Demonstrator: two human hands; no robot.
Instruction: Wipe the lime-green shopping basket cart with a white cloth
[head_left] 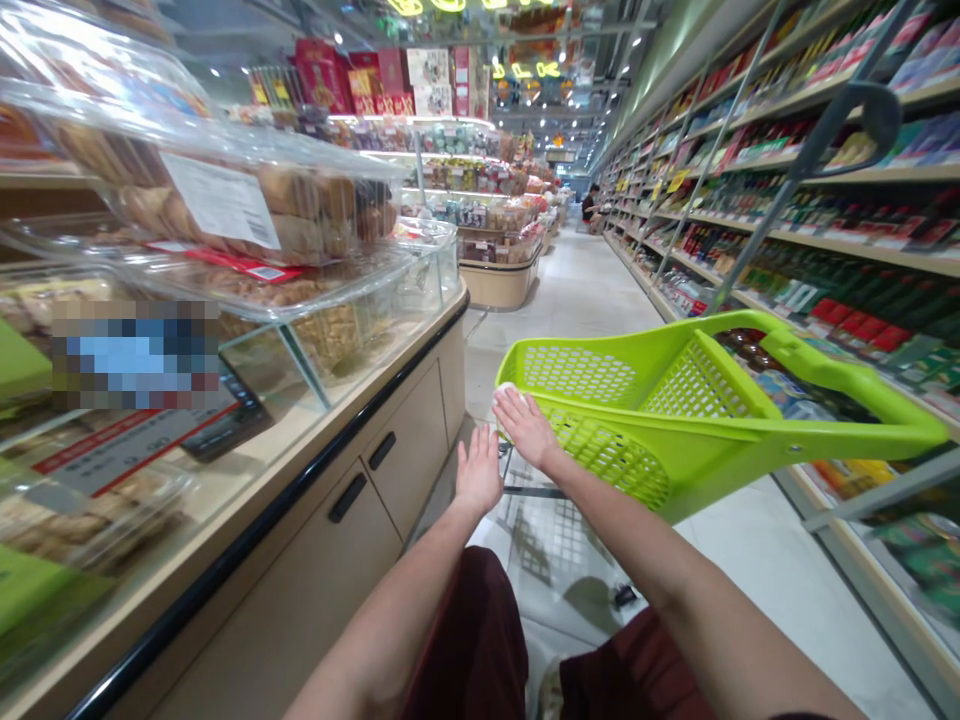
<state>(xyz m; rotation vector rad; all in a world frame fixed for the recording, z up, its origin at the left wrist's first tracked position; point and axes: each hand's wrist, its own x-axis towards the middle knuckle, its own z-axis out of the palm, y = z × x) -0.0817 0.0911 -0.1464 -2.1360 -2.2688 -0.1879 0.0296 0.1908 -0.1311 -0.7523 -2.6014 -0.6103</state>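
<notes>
A bright green shopping cart [712, 440] stands in the aisle in front of me, its handle toward the right. My right hand [525, 428] lies at the cart's left end near the rim, fingers stretched, with something small and white at the fingertips that I cannot make out. Just left of it, my left hand [480, 468] is raised with its fingers apart and holds nothing. It is between the cart and the wooden counter [405, 440].
Clear plastic boxes of baked goods [262, 200] are stacked on the left counter. Stocked shelves [825, 210] line the right side. A rounded display stand [495, 285] is ahead, and a person [590, 208] is far down the aisle.
</notes>
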